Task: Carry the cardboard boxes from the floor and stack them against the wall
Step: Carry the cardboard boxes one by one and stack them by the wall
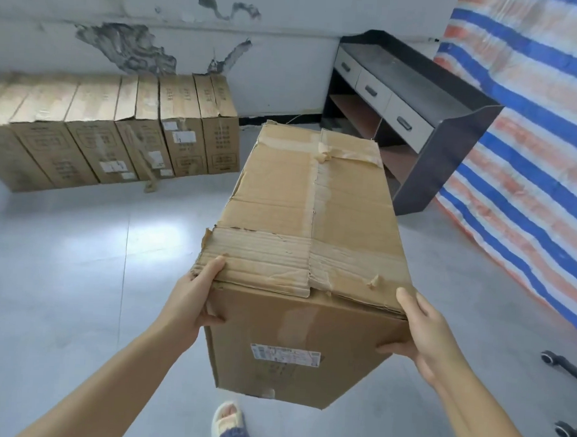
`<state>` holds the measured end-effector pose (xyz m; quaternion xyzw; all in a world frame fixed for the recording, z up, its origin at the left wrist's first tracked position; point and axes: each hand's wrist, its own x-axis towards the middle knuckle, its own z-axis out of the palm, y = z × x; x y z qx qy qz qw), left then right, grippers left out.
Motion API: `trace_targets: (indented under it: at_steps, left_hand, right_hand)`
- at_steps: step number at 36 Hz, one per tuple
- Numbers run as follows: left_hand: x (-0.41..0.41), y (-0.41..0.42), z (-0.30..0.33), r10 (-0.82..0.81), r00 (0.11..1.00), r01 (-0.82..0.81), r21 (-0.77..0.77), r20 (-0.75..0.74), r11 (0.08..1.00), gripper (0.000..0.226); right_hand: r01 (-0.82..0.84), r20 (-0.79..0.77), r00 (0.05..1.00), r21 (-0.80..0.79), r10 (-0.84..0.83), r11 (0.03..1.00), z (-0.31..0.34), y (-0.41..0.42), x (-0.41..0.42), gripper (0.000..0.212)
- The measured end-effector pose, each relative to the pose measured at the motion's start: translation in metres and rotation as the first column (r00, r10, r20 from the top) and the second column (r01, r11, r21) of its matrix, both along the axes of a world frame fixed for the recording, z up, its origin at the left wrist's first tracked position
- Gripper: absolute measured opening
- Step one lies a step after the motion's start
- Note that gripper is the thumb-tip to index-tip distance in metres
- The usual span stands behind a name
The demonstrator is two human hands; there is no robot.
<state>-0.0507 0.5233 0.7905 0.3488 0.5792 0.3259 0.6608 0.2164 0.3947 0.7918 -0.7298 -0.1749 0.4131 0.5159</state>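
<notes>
A foot in a pale open-toed slipper (228, 421) with a blue trouser cuff stands on the grey tiled floor (77, 274) at the bottom edge of the head view, right under the load. Just above it, the long brown cardboard box (307, 239) is held up off the floor, between the two bare hands, its near end toward the person and its far end pointing at the back wall. The left hand (192, 300) grips the near left corner, thumb over the top edge and fingers (212, 318) curled round onto the end face. The right hand (421, 335) clasps the near right corner, thumb on the top edge, fingers wrapped under and round the side.

The box looks worn: its top flaps are closed with clear and tan tape along the middle seam, the outer paper is torn away near the front so the ribbed corrugation shows, and the far tape is crumpled. A white printed shipping label (285, 354) sits on the near end face. What is inside cannot be seen.

Along the peeling white wall (190, 29) at the left, a row of tall narrow brown cardboard cartons (118, 132) stands side by side on the floor, all closed, some bearing white labels. To the right stands a dark counter (420, 101) with three pale drawers, shut, and an open shelf below. A blue, white and orange striped tarpaulin (535, 147) hangs behind it.
</notes>
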Motion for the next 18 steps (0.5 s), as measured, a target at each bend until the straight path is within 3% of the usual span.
trace_targets:
  at_steps: [9,18]
  left_hand:
    - [0.026,0.141,0.007,0.032,0.999,-0.032,-0.002,-0.009,0.999,0.013]
    - [0.104,0.276,-0.007,0.098,0.995,-0.098,-0.024,-0.02,0.995,0.008]
  right_hand:
    - [-0.014,-0.022,1.0,-0.006,0.014,1.0,0.002,0.147,0.028,0.022]
    - [-0.082,-0.01,0.997,-0.022,0.081,0.996,-0.014,0.297,0.111,0.025]
